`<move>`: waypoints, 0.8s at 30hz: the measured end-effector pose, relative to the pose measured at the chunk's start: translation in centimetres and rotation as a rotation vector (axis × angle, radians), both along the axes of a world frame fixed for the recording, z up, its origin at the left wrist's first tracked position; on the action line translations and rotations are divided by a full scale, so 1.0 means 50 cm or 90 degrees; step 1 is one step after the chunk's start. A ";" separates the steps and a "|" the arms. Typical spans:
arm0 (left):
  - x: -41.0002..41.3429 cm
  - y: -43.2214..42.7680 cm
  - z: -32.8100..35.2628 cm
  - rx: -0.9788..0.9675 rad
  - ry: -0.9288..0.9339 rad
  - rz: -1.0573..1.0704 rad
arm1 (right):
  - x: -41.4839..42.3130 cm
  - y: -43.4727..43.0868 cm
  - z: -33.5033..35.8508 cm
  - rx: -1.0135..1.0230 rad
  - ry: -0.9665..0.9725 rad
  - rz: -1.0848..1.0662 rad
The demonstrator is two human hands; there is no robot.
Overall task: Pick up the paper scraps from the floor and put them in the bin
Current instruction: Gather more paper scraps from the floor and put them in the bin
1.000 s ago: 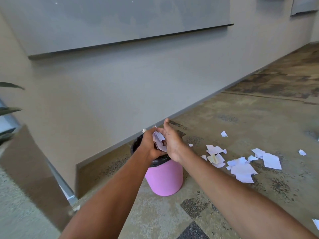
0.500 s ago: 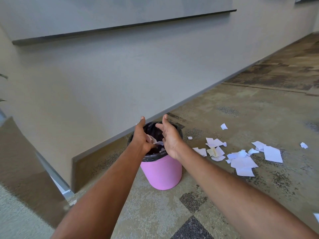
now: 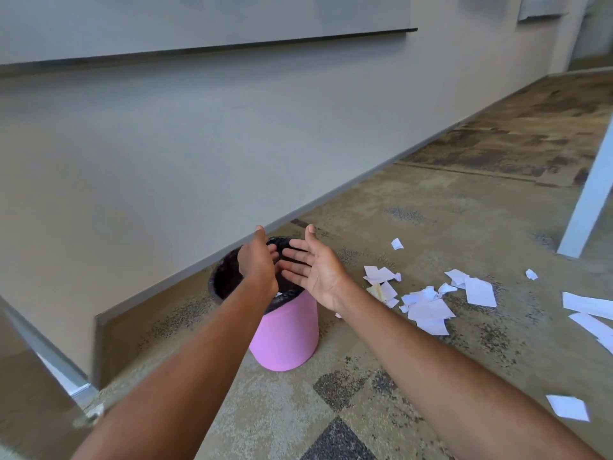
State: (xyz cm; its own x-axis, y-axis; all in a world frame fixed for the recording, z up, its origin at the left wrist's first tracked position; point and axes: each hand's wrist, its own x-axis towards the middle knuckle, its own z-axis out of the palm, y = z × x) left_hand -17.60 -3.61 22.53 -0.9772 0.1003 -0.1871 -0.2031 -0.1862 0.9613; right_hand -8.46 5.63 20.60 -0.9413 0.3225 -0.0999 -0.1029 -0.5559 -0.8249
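A round, smooth pink bin (image 3: 285,333) lined with a crinkled black bag (image 3: 225,277) stands on mottled carpet (image 3: 398,210). Above its mouth, the left hand (image 3: 257,260) and right hand (image 3: 315,267) are spread, holding nothing. Torn white paper scraps (image 3: 428,307) lie on the floor to its right.

The bin (image 3: 285,333) stands on the floor (image 3: 365,376) with its mouth open upward, and only the left hand (image 3: 257,260) and right hand (image 3: 315,268), both spread and holding nothing, are above it. The wall (image 3: 199,154) stands just beyond the bin and closes its far and left sides. A metal-edged panel (image 3: 49,353) blocks the near left. To the right the floor lies open, strewn with flat paper scraps (image 3: 428,310). A white post (image 3: 588,207) rises at the far right, well apart from the bin.
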 end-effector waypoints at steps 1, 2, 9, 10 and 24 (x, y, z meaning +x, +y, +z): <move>0.009 0.012 0.004 -0.004 0.015 -0.018 | 0.010 0.012 -0.001 -0.002 0.002 -0.002; 0.019 0.026 0.008 -0.005 0.024 -0.039 | 0.023 0.023 -0.003 0.000 0.003 -0.004; 0.098 0.155 -0.016 -0.024 0.046 -0.195 | 0.118 0.138 -0.039 -0.007 -0.030 -0.083; 0.110 0.176 -0.024 -0.034 0.044 -0.219 | 0.138 0.158 -0.049 -0.008 -0.038 -0.096; 0.313 0.443 -0.239 -0.286 0.010 -0.593 | 0.531 0.449 -0.306 0.405 -0.495 -0.297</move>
